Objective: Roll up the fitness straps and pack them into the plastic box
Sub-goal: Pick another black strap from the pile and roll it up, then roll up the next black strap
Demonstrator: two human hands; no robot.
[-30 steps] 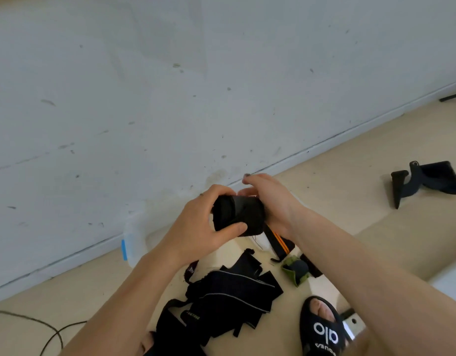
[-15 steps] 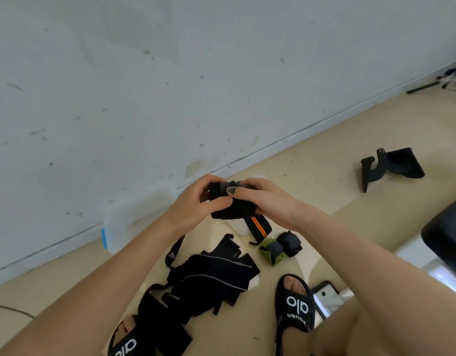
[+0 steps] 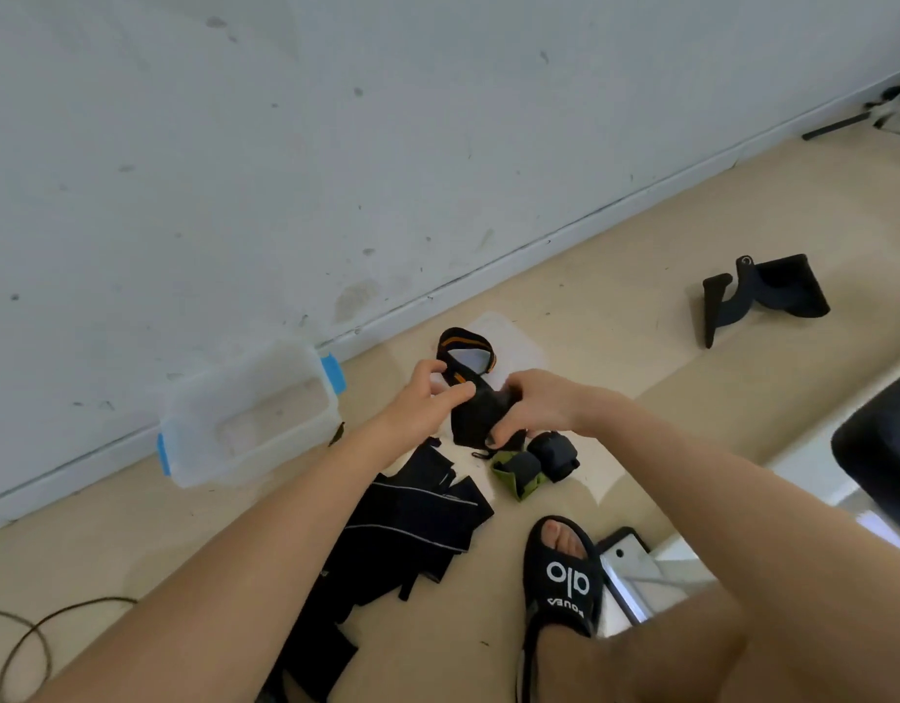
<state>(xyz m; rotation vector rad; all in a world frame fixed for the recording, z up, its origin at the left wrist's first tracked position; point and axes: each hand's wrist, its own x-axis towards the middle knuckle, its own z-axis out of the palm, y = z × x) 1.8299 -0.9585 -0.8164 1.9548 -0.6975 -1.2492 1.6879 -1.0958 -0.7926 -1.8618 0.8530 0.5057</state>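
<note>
Head view: both hands (image 3: 531, 405) pinch upright rolled strap (image 3: 476, 416), loop topmost.

Bare floor (image 3: 367, 398) separates hands (image 3: 468, 405) from open plastic box (image 3: 245, 428).

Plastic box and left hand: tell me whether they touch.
Apart. The head view shows bare floor between the plastic box and the left hand.
</note>
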